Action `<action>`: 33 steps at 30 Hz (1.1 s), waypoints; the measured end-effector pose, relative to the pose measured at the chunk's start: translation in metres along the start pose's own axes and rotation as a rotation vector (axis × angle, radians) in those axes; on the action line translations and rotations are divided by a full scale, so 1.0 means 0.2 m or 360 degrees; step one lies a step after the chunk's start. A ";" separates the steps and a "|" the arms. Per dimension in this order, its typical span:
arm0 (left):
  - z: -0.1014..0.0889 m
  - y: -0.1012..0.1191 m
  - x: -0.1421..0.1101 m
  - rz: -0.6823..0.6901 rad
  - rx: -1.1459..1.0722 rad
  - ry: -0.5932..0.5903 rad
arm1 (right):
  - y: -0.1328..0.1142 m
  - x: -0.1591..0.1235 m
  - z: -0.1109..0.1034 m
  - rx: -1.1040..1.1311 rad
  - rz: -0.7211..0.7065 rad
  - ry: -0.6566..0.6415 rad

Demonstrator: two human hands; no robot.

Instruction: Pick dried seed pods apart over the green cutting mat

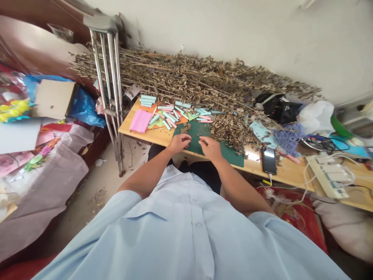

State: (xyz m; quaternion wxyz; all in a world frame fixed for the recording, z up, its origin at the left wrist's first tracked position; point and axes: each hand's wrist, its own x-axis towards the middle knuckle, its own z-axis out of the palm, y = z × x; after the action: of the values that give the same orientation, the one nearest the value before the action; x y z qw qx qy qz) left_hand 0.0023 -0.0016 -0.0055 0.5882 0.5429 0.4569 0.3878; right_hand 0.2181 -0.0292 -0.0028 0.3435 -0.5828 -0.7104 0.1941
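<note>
metal crutches (111,70), a black smartphone (269,160), and apparently a power strip (328,177)

Surface (148,136): set against the wall (233,27).
Rear of surface: dried leafy stalks (186,77), laid along the wall.
Front of stalks, left end: paper rolls (171,114).
Front centre: cutting mat (230,157), with left hand (179,142) and right hand (210,148) over it; heap of dried leaves (233,132) lay to the right of the hands, partly on the mat.
Right of mat: phone (269,160); farther right, power strip (328,177).
Behind these: yarn (288,138) and plastic bag (316,116).
Left of surface: crutches (106,77), standing on the floor (87,194); beyond them, bed (49,182).
</note>
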 end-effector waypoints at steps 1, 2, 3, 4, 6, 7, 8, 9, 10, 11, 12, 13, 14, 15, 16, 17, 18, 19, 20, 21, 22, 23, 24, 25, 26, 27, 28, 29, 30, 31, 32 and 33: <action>0.00 0.01 0.00 -0.0015 -0.0040 -0.0002 | -0.02 -0.02 0.02 0.0123 0.0025 -0.0023; 0.01 0.02 0.00 -0.0023 -0.0093 -0.0002 | -0.04 -0.04 0.03 0.0238 0.0056 -0.0044; 0.02 0.02 0.00 -0.0024 -0.0159 0.0003 | -0.05 -0.06 0.05 0.0335 0.0089 -0.0054; 0.03 0.03 0.00 -0.0021 -0.0229 0.0007 | -0.07 -0.07 0.06 0.0412 0.0121 -0.0052; 0.07 0.03 0.00 -0.0029 -0.0362 0.0007 | -0.10 -0.08 0.07 0.0513 0.0172 -0.0038; 0.08 0.03 0.00 -0.0042 -0.0418 0.0003 | -0.11 -0.08 0.07 0.0547 0.0194 -0.0029; 0.10 0.03 0.00 -0.0062 -0.0463 -0.0005 | -0.11 -0.08 0.07 0.0569 0.0212 -0.0018; 0.12 0.03 0.00 -0.0085 -0.0497 -0.0013 | -0.11 -0.08 0.08 0.0580 0.0226 -0.0005; 0.13 0.02 0.00 -0.0105 -0.0516 -0.0021 | -0.11 -0.07 0.08 0.0580 0.0238 0.0014; 0.14 0.01 0.00 -0.0118 -0.0525 -0.0028 | -0.10 -0.07 0.08 0.0568 0.0250 0.0041; 0.14 0.01 0.00 -0.0124 -0.0521 -0.0039 | -0.09 -0.07 0.09 0.0549 0.0264 0.0069; 0.15 0.00 0.00 -0.0127 -0.0507 -0.0051 | -0.08 -0.07 0.10 0.0529 0.0280 0.0088; 0.15 0.00 0.00 -0.0129 -0.0490 -0.0064 | -0.07 -0.07 0.10 0.0516 0.0299 0.0097; 0.14 0.00 0.00 -0.0128 -0.0475 -0.0080 | -0.06 -0.07 0.11 0.0512 0.0319 0.0095; 0.14 0.00 0.00 -0.0128 -0.0466 -0.0102 | -0.05 -0.07 0.11 0.0515 0.0336 0.0084; 0.14 -0.01 0.00 -0.0132 -0.0464 -0.0126 | -0.05 -0.07 0.12 0.0523 0.0347 0.0073; 0.13 -0.01 0.00 -0.0139 -0.0463 -0.0147 | -0.05 -0.07 0.12 0.0533 0.0354 0.0063; 0.13 -0.01 0.00 -0.0150 -0.0463 -0.0161 | -0.05 -0.07 0.11 0.0537 0.0357 0.0057; 0.13 -0.01 0.00 -0.0162 -0.0458 -0.0167 | -0.05 -0.07 0.11 0.0532 0.0355 0.0051; 0.13 -0.01 0.00 -0.0174 -0.0450 -0.0164 | -0.05 -0.07 0.10 0.0516 0.0351 0.0048; 0.13 0.00 0.00 -0.0182 -0.0440 -0.0157 | -0.06 -0.07 0.10 0.0492 0.0347 0.0044; 0.13 0.00 0.00 -0.0183 -0.0431 -0.0150 | -0.07 -0.06 0.09 0.0463 0.0340 0.0040; 0.12 0.00 -0.01 -0.0178 -0.0427 -0.0148 | -0.07 -0.06 0.08 0.0432 0.0329 0.0035; 0.12 0.01 -0.01 -0.0172 -0.0429 -0.0151 | -0.08 -0.06 0.08 0.0401 0.0311 0.0031; 0.12 0.01 -0.01 -0.0167 -0.0435 -0.0158 | -0.08 -0.06 0.07 0.0376 0.0290 0.0031; 0.12 0.01 -0.01 -0.0165 -0.0444 -0.0163 | -0.09 -0.06 0.06 0.0358 0.0263 0.0034; 0.12 0.02 -0.01 -0.0165 -0.0449 -0.0162 | -0.09 -0.07 0.06 0.0345 0.0230 0.0043; 0.12 0.02 -0.02 -0.0167 -0.0450 -0.0157 | -0.10 -0.07 0.06 0.0337 0.0191 0.0060; 0.12 0.03 -0.02 -0.0171 -0.0447 -0.0147 | -0.10 -0.07 0.05 0.0333 0.0151 0.0078; 0.12 0.03 -0.02 -0.0179 -0.0440 -0.0132 | -0.11 -0.07 0.05 0.0333 0.0115 0.0095; 0.12 0.03 -0.02 -0.0189 -0.0434 -0.0119 | -0.11 -0.07 0.05 0.0335 0.0087 0.0107; 0.12 0.03 -0.02 -0.0199 -0.0431 -0.0111 | -0.11 -0.07 0.05 0.0339 0.0072 0.0113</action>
State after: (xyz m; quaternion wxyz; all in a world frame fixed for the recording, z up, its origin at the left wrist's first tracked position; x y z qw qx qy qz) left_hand 0.0254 -0.0117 0.0011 0.6947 0.4423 0.4125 0.3894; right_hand 0.1964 -0.0471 0.0019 0.4238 -0.5655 -0.6598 0.2555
